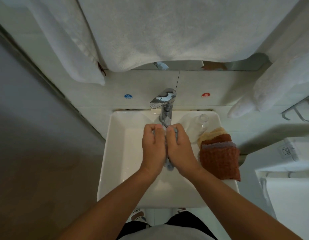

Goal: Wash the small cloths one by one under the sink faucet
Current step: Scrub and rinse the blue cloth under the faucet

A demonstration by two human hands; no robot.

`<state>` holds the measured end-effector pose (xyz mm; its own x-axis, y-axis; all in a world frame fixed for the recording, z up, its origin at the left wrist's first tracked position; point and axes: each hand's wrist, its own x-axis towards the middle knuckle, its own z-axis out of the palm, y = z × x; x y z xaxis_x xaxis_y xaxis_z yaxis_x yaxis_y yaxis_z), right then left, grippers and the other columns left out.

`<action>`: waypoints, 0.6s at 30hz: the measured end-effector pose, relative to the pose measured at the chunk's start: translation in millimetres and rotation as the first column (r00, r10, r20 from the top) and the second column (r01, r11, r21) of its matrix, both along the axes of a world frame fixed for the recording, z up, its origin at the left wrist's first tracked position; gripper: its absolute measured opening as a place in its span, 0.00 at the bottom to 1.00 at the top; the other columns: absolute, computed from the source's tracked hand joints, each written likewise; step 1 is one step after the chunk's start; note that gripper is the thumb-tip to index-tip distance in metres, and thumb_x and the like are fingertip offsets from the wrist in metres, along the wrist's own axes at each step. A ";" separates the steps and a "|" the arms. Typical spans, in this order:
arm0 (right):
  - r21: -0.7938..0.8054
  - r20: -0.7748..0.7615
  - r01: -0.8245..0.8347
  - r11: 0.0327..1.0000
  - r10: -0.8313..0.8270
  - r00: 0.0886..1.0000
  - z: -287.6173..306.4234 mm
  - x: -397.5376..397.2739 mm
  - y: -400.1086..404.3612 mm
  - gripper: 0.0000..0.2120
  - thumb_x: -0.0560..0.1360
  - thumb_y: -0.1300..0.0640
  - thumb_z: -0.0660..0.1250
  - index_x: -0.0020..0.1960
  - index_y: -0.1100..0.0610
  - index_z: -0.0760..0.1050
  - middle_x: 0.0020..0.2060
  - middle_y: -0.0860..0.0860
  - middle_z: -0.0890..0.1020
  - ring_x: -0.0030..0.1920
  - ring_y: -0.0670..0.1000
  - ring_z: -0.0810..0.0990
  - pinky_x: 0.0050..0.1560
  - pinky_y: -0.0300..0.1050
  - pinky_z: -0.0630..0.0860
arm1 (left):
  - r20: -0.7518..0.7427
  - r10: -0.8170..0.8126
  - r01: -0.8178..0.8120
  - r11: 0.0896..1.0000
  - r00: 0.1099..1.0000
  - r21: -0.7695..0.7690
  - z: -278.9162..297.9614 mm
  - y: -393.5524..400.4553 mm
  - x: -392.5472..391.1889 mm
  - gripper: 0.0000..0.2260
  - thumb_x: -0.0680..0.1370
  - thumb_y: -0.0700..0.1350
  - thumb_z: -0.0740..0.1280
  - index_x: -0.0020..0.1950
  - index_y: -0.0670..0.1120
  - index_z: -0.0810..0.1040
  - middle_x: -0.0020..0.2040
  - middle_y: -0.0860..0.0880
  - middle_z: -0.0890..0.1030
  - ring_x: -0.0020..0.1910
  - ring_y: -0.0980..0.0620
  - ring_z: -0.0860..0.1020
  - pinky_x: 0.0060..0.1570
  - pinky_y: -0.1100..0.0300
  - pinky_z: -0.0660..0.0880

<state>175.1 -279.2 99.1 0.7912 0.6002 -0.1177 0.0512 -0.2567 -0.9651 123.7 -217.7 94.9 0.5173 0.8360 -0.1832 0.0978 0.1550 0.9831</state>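
Both hands wring a cloth under the faucet [165,108]

Left hand [152,146] and right hand [180,148], pressed together, grip the grey-blue cloth [169,166], mostly hidden; stacked cloths [219,151] at 3 o'clock.

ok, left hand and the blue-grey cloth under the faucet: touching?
Touching. The head view shows the left hand curled round the blue-grey cloth, which pokes out between it and the right hand.
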 end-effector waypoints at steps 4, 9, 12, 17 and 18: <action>0.011 0.036 -0.063 0.998 0.063 0.997 3.1 2.6 -4.3 0.09 0.85 0.54 0.57 0.51 0.58 0.71 0.41 0.55 0.79 0.41 0.48 0.80 0.43 0.42 0.78 | 0.009 -0.019 0.018 0.999 1.000 0.046 3.3 -3.5 -4.9 0.06 0.86 0.48 0.60 0.52 0.47 0.73 0.45 0.49 0.81 0.43 0.57 0.82 0.44 0.61 0.80; 0.036 -0.063 -0.012 0.999 0.014 0.998 3.7 -6.8 0.3 0.08 0.86 0.52 0.56 0.52 0.54 0.71 0.41 0.50 0.80 0.40 0.41 0.80 0.42 0.36 0.77 | 0.008 0.009 -0.010 0.994 1.000 0.108 7.6 9.7 2.3 0.07 0.84 0.45 0.65 0.53 0.41 0.75 0.44 0.47 0.81 0.41 0.56 0.82 0.41 0.63 0.79; 0.001 -0.027 -0.151 0.989 0.150 0.988 4.2 -6.0 -3.7 0.08 0.86 0.54 0.57 0.50 0.55 0.71 0.40 0.51 0.79 0.39 0.41 0.78 0.41 0.37 0.77 | 0.000 0.065 -0.065 0.994 0.998 0.090 8.0 11.5 -2.8 0.08 0.83 0.45 0.65 0.52 0.40 0.75 0.42 0.48 0.80 0.39 0.59 0.80 0.40 0.64 0.78; 0.012 -0.085 0.086 0.996 -0.084 0.993 2.3 -6.6 4.8 0.12 0.86 0.52 0.55 0.51 0.57 0.72 0.40 0.51 0.79 0.38 0.40 0.78 0.40 0.34 0.75 | 0.000 0.040 -0.039 0.995 0.999 0.089 4.9 -0.2 -0.1 0.06 0.85 0.45 0.62 0.51 0.44 0.74 0.43 0.49 0.80 0.41 0.58 0.80 0.41 0.61 0.79; 0.017 -0.086 0.019 1.000 -0.017 0.996 1.6 -13.9 3.0 0.12 0.86 0.52 0.54 0.51 0.58 0.72 0.41 0.51 0.79 0.39 0.41 0.78 0.40 0.36 0.76 | 0.015 0.090 -0.091 0.994 0.996 0.066 5.7 10.9 4.0 0.06 0.84 0.45 0.62 0.51 0.43 0.74 0.43 0.49 0.79 0.40 0.57 0.79 0.40 0.61 0.78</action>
